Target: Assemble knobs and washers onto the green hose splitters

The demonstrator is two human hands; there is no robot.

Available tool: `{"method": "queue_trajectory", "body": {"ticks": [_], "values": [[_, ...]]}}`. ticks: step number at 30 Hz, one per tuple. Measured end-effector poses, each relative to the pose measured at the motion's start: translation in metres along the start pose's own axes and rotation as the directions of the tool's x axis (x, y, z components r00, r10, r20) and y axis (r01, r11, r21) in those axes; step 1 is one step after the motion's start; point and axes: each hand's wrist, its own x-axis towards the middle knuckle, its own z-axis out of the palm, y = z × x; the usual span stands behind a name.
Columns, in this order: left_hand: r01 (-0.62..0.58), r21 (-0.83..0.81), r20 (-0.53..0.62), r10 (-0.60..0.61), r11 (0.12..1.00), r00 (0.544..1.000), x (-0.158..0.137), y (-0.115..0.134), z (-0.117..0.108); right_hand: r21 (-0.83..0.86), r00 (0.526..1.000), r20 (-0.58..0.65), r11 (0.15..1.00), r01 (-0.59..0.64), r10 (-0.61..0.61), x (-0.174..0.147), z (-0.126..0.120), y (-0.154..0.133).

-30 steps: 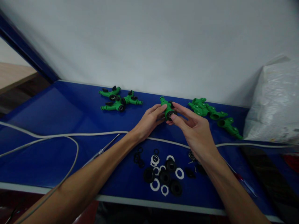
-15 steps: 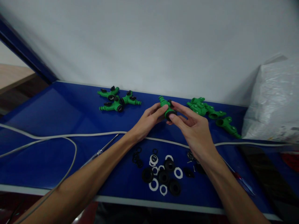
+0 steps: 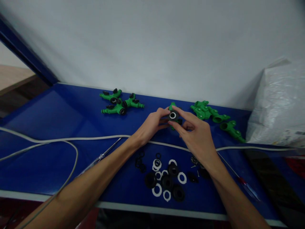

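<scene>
The left hand (image 3: 153, 124) grips the green connector (image 3: 172, 105) between its fingers; the right hand (image 3: 195, 130) pinches the connector's black collar (image 3: 176, 117) from the right; white rings (image 3: 185, 178) and black fittings (image 3: 162, 182) lie nearer the wearer than the fingers.

The left forearm (image 3: 102, 178) and the right forearm (image 3: 228, 183) are bare along their visible length, smooth and slender in outline, each broadest at the near end and narrowing toward the far end. The left hand (image 3: 152, 125) and the right hand (image 3: 197, 132) are likewise bare, with slim fingers (image 3: 183, 114); fingernails are indistinct.
</scene>
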Motion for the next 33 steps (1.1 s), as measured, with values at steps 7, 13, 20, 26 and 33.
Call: {"method": "queue_trajectory", "body": {"ticks": [7,13,20,26,33], "values": [[-0.034,0.193,0.022,0.030,0.981,0.999,-0.0019,0.0038,0.0026,0.007,0.999,-0.028,0.999,0.031,-0.031,-0.0013,0.0018,-0.0005],[-0.063,0.179,0.054,0.054,0.982,0.997,-0.0008,0.0035,-0.0025,0.156,1.000,0.018,0.988,-0.015,0.012,-0.0008,0.0019,0.0014],[-0.067,0.169,0.048,0.060,0.983,0.997,-0.0001,0.0034,-0.0004,0.200,0.999,0.032,0.978,-0.049,0.043,-0.0001,0.0024,-0.0005],[-0.077,0.179,0.024,0.074,0.981,0.997,-0.0010,0.0036,0.0009,0.180,0.998,0.026,0.982,-0.052,0.048,0.0004,0.0018,-0.0003],[-0.069,0.165,0.037,0.064,0.984,0.997,-0.0023,0.0056,-0.0014,0.198,0.991,0.054,0.972,-0.127,0.119,0.0004,-0.0011,-0.0050]]}}
